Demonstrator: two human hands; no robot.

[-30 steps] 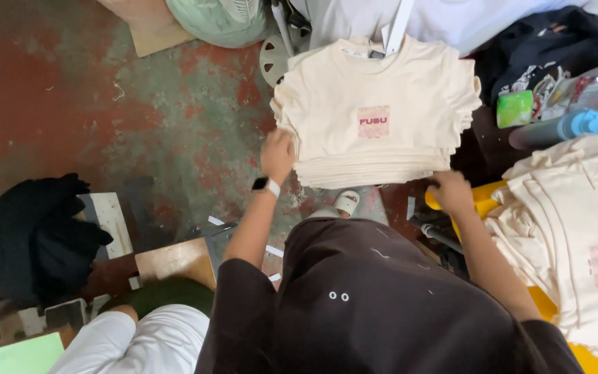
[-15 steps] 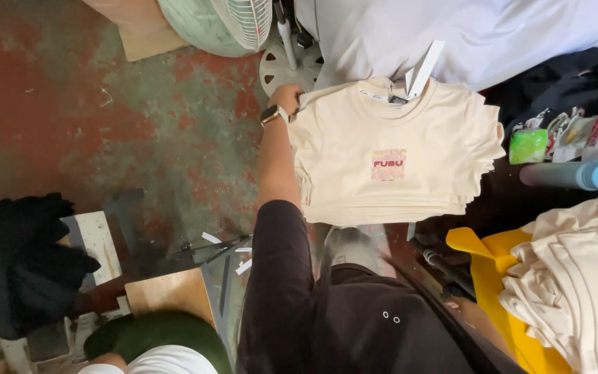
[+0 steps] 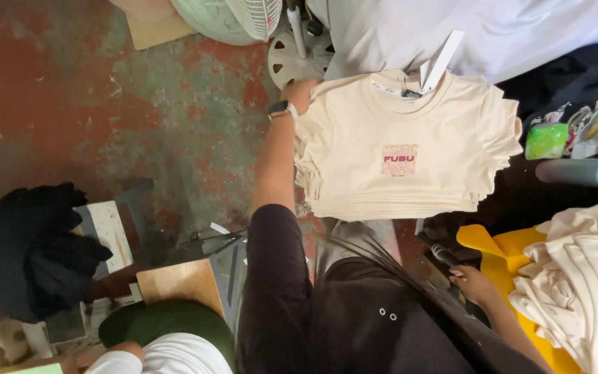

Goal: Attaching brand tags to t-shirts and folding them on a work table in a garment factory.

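Right now I see my left hand (image 3: 301, 93) stretched out ahead, gripping the top left corner of a stack of cream shirts (image 3: 403, 156); the fingers are curled over the edge of the cloth near the shoulder, and a dark watch (image 3: 279, 109) sits on that wrist. That stack lies flat in the upper middle of my view, its top shirt face up with a small pink square print (image 3: 399, 159) on the chest and a white tag (image 3: 439, 59) poking out at the collar. My right hand (image 3: 474, 282) is low on the right, well apart from the stack, with the fingers loosely bent beside a yellow surface (image 3: 500, 253); I cannot tell whether it holds anything. Further right lies another heap of cream shirts (image 3: 586, 277). A fan (image 3: 243, 17) stands above, a black bundle (image 3: 25, 246) lies at the left, and a white sheet (image 3: 493, 31) covers the top right.
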